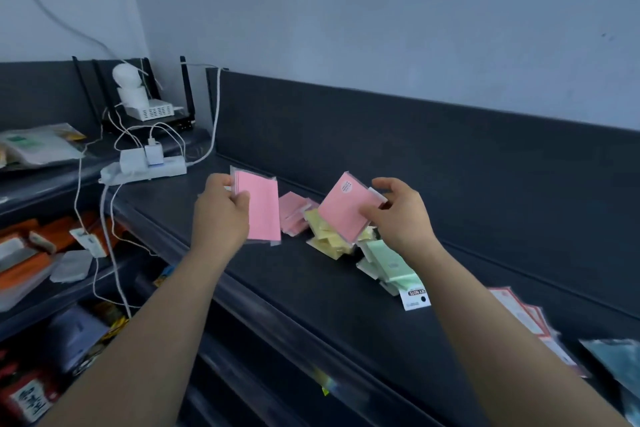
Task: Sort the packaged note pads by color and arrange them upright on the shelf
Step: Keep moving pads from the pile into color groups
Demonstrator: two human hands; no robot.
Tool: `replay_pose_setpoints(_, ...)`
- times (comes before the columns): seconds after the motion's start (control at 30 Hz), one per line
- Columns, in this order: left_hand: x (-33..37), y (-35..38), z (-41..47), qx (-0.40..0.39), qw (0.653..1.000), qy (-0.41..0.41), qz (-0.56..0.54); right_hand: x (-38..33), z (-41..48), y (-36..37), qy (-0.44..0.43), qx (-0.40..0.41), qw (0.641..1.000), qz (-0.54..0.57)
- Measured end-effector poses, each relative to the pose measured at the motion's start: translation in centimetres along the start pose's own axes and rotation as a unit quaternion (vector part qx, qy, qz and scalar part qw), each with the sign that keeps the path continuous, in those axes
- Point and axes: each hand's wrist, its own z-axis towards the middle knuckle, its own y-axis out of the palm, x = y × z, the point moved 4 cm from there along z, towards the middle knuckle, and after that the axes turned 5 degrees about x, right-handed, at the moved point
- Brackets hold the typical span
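My left hand (221, 208) grips a small stack of pink packaged note pads (263, 210), held upright above the dark shelf top (311, 288). My right hand (398, 215) pinches a single pink packaged pad (346, 206), tilted, over the loose pile. On the shelf between my hands lie more pink pads (292, 213), a heap of yellow pads (325, 236) and, nearer my right wrist, green pads (388, 260) with a white header card (414, 298) showing.
A white power strip with chargers and cables (145, 165) sits at the shelf's left end, a router (152, 111) behind it. Red-edged packets (526, 319) lie at the right. Lower shelves at left hold orange and other packaged goods (31, 253). A raised back panel (415, 156) runs behind.
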Motion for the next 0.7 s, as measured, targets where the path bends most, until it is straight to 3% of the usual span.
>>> replay_pose_setpoints(0.2, -1.1, 4.5, 5.6, -0.05, 0.998, 0.033, -0.01, 0.3, 3.8, 2.9, 0.015, 0.037, 0.999, -0.026)
replay_pose_setpoints(0.53, -2.6, 12.0, 10.1, -0.231, 0.967, 0.101, 0.037, 0.3, 6.1, 5.9, 0.074, 0.113, 0.988, -0.071)
replay_pose_setpoints(0.7, -3.5, 11.5, 11.6, -0.224, 0.964, 0.14, 0.03, -0.5, 6.7, 8.2, 0.079, 0.118, 0.986, -0.085)
